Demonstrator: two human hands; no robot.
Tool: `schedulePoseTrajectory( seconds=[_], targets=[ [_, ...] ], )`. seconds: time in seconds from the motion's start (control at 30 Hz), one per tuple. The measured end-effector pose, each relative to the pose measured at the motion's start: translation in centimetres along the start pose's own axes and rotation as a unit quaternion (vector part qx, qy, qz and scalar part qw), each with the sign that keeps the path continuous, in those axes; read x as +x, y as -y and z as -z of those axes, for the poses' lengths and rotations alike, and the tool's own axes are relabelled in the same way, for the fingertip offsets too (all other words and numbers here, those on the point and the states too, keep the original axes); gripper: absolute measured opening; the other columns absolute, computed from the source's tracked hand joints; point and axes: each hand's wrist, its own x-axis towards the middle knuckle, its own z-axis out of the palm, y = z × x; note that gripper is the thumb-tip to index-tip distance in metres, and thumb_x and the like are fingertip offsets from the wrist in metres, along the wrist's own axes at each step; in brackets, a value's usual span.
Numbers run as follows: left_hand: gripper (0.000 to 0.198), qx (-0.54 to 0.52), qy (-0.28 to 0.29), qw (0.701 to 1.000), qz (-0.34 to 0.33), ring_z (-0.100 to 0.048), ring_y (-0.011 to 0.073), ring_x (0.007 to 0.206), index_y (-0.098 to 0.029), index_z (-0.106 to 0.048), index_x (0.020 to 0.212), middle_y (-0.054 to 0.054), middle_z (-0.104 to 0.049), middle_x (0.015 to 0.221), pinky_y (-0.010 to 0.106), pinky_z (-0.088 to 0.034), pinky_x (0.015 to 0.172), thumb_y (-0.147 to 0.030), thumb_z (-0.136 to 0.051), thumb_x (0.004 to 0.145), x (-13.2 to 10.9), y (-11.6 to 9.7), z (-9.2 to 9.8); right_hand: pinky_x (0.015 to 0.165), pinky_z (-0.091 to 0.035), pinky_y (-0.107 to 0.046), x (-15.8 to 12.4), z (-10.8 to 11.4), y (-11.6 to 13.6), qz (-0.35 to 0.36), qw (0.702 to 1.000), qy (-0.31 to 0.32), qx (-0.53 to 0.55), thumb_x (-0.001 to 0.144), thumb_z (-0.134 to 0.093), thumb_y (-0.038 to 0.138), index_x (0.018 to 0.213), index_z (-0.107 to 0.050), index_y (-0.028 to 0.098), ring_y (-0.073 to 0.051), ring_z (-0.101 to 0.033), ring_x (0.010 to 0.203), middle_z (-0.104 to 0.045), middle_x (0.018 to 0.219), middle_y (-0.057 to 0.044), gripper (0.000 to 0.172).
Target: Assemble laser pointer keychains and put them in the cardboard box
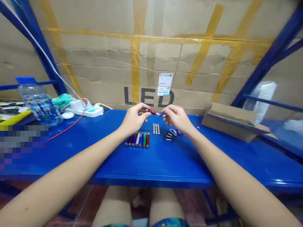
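Above the table, my left hand (pixel 133 118) pinches a small red metal flashlight (pixel 151 112) by one end. At its silvery other end, the closed fingers of my right hand (pixel 177 117) meet a small bluish, shiny piece (pixel 162 115), too blurred to name. Below my left hand lies a row of several small flashlights (pixel 137 140) in black, purple, silver, blue, green and red, partly behind my wrist. Button batteries (pixel 156 128) stand in neat rows between my hands. Several coloured carabiners (pixel 169 136) lie in a loose pile beneath my right hand.
The blue table (pixel 151 167) backs onto a big taped carton (pixel 106 66). To the left are a water bottle (pixel 40 102), a white power strip (pixel 88 110) and a red cable (pixel 71 125). An open cardboard box (pixel 233 123) sits at the right, near blue rack posts (pixel 262 63).
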Motion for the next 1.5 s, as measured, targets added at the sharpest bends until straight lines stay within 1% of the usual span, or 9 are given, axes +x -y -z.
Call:
schedulePoseTrajectory(
  seconds=[0.13, 0.2, 0.3, 0.43, 0.53, 0.63, 0.77, 1.0, 1.5],
  targets=[
    [0.013, 0.007, 0.011, 1.0, -0.02, -0.062, 0.0132, 0.068, -0.017, -0.067, 0.095, 0.002, -0.07, 0.082, 0.029, -0.05, 0.067, -0.021, -0.068, 0.083, -0.1, -0.6, -0.2, 0.05, -0.047, -0.026, -0.1, 0.4, 0.1, 0.003, 0.99, 0.138, 0.016, 0.089, -0.056, 0.042, 0.078, -0.067, 0.014, -0.016, -0.063, 0.063, -0.07, 0.075, -0.009, 0.032],
    [0.01, 0.038, 0.021, 0.998, -0.043, -0.063, 0.0151, 0.077, -0.017, -0.07, 0.092, 0.003, -0.071, 0.087, 0.031, -0.049, 0.073, -0.021, -0.069, 0.082, -0.2, -0.9, -0.4, 0.063, -0.053, -0.029, -0.2, 0.5, 0.2, 0.006, 0.98, 0.191, 0.05, 0.087, -0.059, 0.042, 0.08, -0.068, 0.014, -0.017, -0.066, 0.07, -0.072, 0.079, -0.009, 0.03],
    [0.01, 0.082, 0.038, 0.994, -0.067, -0.06, 0.016, 0.08, -0.018, -0.073, 0.089, 0.004, -0.07, 0.09, 0.032, -0.047, 0.076, -0.023, -0.071, 0.081, -0.4, -1.1, -0.5, 0.068, -0.051, -0.031, -0.5, 0.3, 0.2, -0.001, 0.969, 0.233, 0.08, 0.086, -0.059, 0.035, 0.078, -0.065, 0.015, -0.016, -0.065, 0.065, -0.069, 0.07, -0.005, 0.022],
    [0.021, 0.063, 0.06, 0.995, -0.049, -0.06, 0.0194, 0.087, -0.018, -0.073, 0.091, 0.006, -0.069, 0.095, 0.036, -0.046, 0.084, -0.035, -0.076, 0.078, -0.4, -0.9, -0.8, 0.06, -0.045, -0.029, -0.6, 0.0, -0.2, -0.006, 0.97, 0.228, 0.085, 0.086, -0.054, 0.027, 0.072, -0.062, 0.017, -0.013, -0.056, 0.053, -0.056, 0.055, 0.002, 0.019],
    [0.048, -0.086, 0.061, 0.994, 0.013, -0.062, 0.0269, 0.107, -0.017, -0.071, 0.104, 0.012, -0.071, 0.111, 0.041, -0.045, 0.095, -0.058, -0.069, 0.08, 0.0, -0.7, -0.7, 0.057, -0.043, -0.029, -0.5, -0.3, -0.5, -0.007, 0.977, 0.198, 0.074, 0.082, -0.051, 0.021, 0.067, -0.059, 0.018, -0.012, -0.053, 0.049, -0.052, 0.05, 0.003, 0.018],
    [0.071, -0.276, 0.049, 0.955, 0.094, -0.059, 0.0323, 0.12, -0.014, -0.069, 0.112, 0.018, -0.068, 0.122, 0.044, -0.046, 0.099, -0.075, -0.045, 0.086, 0.5, -0.5, -0.2, 0.054, -0.04, -0.028, -0.4, -0.3, -0.7, -0.006, 0.982, 0.183, 0.043, 0.082, -0.05, 0.021, 0.065, -0.058, 0.018, -0.012, -0.053, 0.047, -0.054, 0.049, 0.003, 0.019],
    [0.078, -0.374, 0.039, 0.914, 0.152, -0.057, 0.035, 0.125, -0.011, -0.069, 0.115, 0.02, -0.068, 0.124, 0.044, -0.048, 0.099, -0.077, -0.04, 0.085, 0.9, -0.1, 0.8, 0.055, -0.041, -0.028, -0.4, -0.1, -0.5, 0.001, 0.982, 0.187, 0.008, 0.082, -0.049, 0.021, 0.066, -0.059, 0.018, -0.013, -0.053, 0.047, -0.055, 0.048, 0.003, 0.019],
    [0.078, -0.379, 0.034, 0.908, 0.178, -0.06, 0.035, 0.121, -0.008, -0.067, 0.119, 0.021, -0.069, 0.122, 0.044, -0.049, 0.098, -0.074, -0.039, 0.088, 0.8, 0.2, 0.9, 0.062, -0.044, -0.029, -0.7, -0.1, 0.3, 0.013, 0.979, 0.2, -0.039, 0.085, -0.05, 0.023, 0.063, -0.056, 0.02, -0.013, -0.054, 0.049, -0.055, 0.049, 0.003, 0.023],
    [0.072, -0.351, 0.049, 0.917, 0.183, -0.064, 0.0329, 0.114, -0.011, -0.071, 0.106, 0.019, -0.07, 0.119, 0.043, -0.049, 0.095, -0.073, -0.039, 0.089, 0.8, 0.2, 0.7, 0.063, -0.044, -0.029, -0.7, -0.2, 0.4, 0.009, 0.979, 0.197, -0.054, 0.083, -0.05, 0.023, 0.064, -0.058, 0.019, -0.013, -0.052, 0.047, -0.055, 0.047, 0.003, 0.021]
  ],
)
